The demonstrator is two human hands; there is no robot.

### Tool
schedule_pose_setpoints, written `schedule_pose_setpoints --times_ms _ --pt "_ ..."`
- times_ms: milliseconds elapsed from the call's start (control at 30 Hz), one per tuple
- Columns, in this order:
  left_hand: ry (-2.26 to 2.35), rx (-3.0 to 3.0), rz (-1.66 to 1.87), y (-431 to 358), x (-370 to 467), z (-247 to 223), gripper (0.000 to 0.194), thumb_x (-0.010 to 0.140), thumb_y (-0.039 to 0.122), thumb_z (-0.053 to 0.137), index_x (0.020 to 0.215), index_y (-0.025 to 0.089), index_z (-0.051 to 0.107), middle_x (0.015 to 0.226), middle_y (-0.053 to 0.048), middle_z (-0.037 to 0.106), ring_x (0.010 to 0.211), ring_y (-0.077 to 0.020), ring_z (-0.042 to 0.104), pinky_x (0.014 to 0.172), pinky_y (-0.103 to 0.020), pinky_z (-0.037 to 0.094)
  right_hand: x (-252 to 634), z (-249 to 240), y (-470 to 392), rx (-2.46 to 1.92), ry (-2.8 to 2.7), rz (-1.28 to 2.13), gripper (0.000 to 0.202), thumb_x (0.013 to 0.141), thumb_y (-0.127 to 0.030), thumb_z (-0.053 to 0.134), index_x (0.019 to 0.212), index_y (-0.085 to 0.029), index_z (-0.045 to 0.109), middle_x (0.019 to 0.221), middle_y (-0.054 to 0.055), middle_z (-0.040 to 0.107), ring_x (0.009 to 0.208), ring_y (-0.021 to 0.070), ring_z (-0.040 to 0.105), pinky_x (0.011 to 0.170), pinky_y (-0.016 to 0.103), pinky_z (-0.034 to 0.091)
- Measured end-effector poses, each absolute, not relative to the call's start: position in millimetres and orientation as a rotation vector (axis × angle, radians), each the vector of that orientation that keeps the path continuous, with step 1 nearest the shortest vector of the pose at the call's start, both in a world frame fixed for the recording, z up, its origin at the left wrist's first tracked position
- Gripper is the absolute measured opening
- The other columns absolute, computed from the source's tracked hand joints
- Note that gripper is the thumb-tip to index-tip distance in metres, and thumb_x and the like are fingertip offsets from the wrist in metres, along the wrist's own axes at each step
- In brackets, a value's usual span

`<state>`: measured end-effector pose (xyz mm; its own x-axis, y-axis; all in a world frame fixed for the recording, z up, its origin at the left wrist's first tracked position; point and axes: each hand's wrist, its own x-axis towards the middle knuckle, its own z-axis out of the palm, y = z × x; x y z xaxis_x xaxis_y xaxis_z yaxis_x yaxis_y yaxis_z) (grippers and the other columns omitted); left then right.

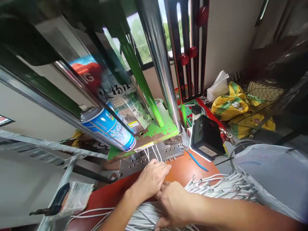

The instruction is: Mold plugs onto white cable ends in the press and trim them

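Note:
My left hand (154, 176) is closed at the front of a drilled metal mould block (172, 152). A few thin white cables (157, 152) run from the block down into its curled fingers. Just below and to the right, touching it, my right hand (174, 200) has its fingers bent inward. Whatever lies between those fingers is hidden. Under both hands, a thick bundle of white cables (141, 216) rests on the reddish-brown table (106, 195). More cable ends with small metal tips (237, 186) fan out to the right.
A green press base (168, 128) with steel columns (157, 54) rises behind the mould. A blue spray can (109, 128) stands at its left. To the right are a black box (207, 138), a blue tube (197, 162), a large pale bag (271, 176) and yellow sacks (231, 106).

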<state>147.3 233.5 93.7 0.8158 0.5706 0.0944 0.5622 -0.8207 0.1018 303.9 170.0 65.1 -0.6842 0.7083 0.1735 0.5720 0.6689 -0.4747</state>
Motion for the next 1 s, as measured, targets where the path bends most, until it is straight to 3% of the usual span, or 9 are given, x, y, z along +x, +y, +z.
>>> schedule_pose_setpoints --times_ms 100,200,300,400,633,700,800,933,1000 --pt "0.936 3.021 -0.071 228.7 123.3 91.8 0.026 0.106 0.019 0.048 0.121 0.015 0.069 0.102 -0.010 0.076 0.099 -0.0270 0.069 0.087 -0.046 0.051 316.5 74.1 172.5 -1.087 -2.678 0.930 0.058 0.091 -0.067 0.069 0.115 -0.014 0.074 0.101 0.015 0.079 0.087 0.0307 0.074 0.076 0.036 0.054" --pt "1.055 3.073 -0.193 220.2 79.0 100.1 0.024 0.107 0.023 0.050 0.107 0.014 0.072 0.093 -0.009 0.074 0.094 -0.0283 0.068 0.086 -0.047 0.049 323.1 80.4 181.7 -1.112 -2.594 1.106 0.026 0.100 -0.040 0.063 0.106 -0.019 0.078 0.101 0.010 0.079 0.088 0.0259 0.073 0.078 0.031 0.050" --pt "1.222 3.096 -0.098 207.5 30.1 110.8 0.029 0.107 0.017 0.046 0.102 0.015 0.074 0.098 -0.010 0.076 0.111 -0.0296 0.069 0.107 -0.056 0.041 322.5 78.3 186.3 -1.070 -2.561 1.099 0.021 0.100 -0.022 0.057 0.095 -0.020 0.077 0.098 0.007 0.077 0.085 0.0213 0.070 0.076 0.029 0.046" --pt "1.391 3.038 0.013 190.0 3.2 113.9 0.033 0.106 0.011 0.043 0.115 0.015 0.074 0.117 -0.012 0.077 0.136 -0.0302 0.060 0.122 -0.061 0.027 319.0 72.9 186.4 -1.105 -2.570 1.011 0.024 0.101 -0.016 0.052 0.090 -0.019 0.074 0.096 0.007 0.075 0.082 0.0195 0.067 0.073 0.029 0.043" --pt "1.486 2.865 0.154 154.4 29.6 92.5 0.042 0.103 0.009 0.044 0.140 0.016 0.063 0.143 -0.013 0.068 0.147 -0.0302 0.050 0.127 -0.059 0.027 313.7 82.2 182.0 -1.251 -2.587 0.803 0.021 0.105 -0.017 0.046 0.097 -0.017 0.066 0.099 0.008 0.073 0.086 0.0197 0.067 0.072 0.030 0.040" --pt "1.462 2.839 0.207 145.3 39.6 89.2 0.045 0.102 0.008 0.044 0.143 0.016 0.061 0.146 -0.012 0.066 0.148 -0.0295 0.049 0.127 -0.058 0.028 314.6 91.8 175.3 -1.247 -2.615 0.790 0.015 0.104 -0.028 0.056 0.098 -0.018 0.066 0.098 0.007 0.074 0.085 0.0208 0.068 0.070 0.030 0.040" --pt "1.413 2.815 0.291 134.1 50.6 87.8 0.054 0.096 0.001 0.044 0.146 0.015 0.058 0.147 -0.012 0.065 0.150 -0.0285 0.047 0.128 -0.056 0.029 315.8 104.0 164.4 -1.243 -2.701 0.816 0.024 0.092 -0.041 0.073 0.099 -0.018 0.069 0.098 0.009 0.076 0.085 0.0247 0.071 0.067 0.031 0.039" --pt "1.338 2.790 0.477 130.3 70.6 88.9 0.063 0.088 -0.004 0.043 0.145 0.015 0.057 0.143 -0.011 0.068 0.147 -0.0294 0.049 0.126 -0.058 0.033 313.3 110.8 163.1 -1.224 -2.761 0.843 0.009 0.092 -0.023 0.065 0.092 -0.017 0.073 0.089 0.009 0.077 0.081 0.0233 0.071 0.065 0.030 0.036" --pt "1.281 2.773 0.640 132.0 86.5 90.8 0.063 0.088 -0.005 0.041 0.145 0.016 0.056 0.140 -0.012 0.069 0.145 -0.0292 0.052 0.124 -0.058 0.036 311.0 114.2 168.4 -1.201 -2.754 0.850 0.013 0.093 -0.017 0.060 0.092 -0.017 0.073 0.089 0.009 0.077 0.080 0.0211 0.070 0.066 0.029 0.035"
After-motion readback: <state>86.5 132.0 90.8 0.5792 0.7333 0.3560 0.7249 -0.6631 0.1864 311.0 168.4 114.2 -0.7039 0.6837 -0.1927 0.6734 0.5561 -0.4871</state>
